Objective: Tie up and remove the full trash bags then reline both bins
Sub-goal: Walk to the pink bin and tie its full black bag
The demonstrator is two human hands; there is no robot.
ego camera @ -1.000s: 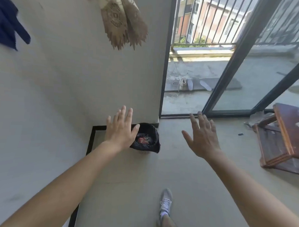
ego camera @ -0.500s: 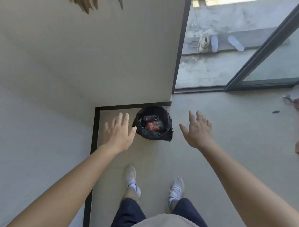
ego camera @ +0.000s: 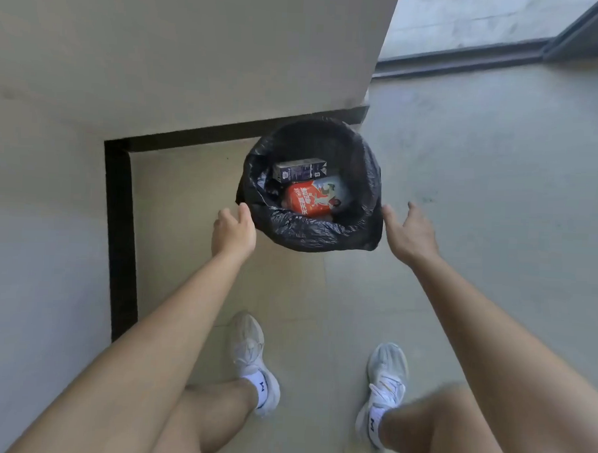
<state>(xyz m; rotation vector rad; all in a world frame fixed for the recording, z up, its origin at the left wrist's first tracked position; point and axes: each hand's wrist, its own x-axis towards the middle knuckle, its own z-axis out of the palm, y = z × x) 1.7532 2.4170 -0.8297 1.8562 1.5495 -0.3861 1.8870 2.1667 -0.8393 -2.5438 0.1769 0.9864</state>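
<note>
Beige floor (ego camera: 464,185), black-bagged bin (ego camera: 311,227), red packet (ego camera: 310,201), M-marked socks (ego camera: 261,385)

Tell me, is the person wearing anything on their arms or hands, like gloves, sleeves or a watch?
No. The left hand and right hand are bare, with no gloves, rings or watch showing. Both forearms are uncovered as far as the picture shows, with no sleeve in sight.

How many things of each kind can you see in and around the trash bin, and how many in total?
Black trash bag lining the bin: 1
Dark carton inside the bag: 1
Red packet inside the bag: 1
Hands beside the bag, left hand and right hand: 2
White shoes, and: 2
Total: 7
</note>
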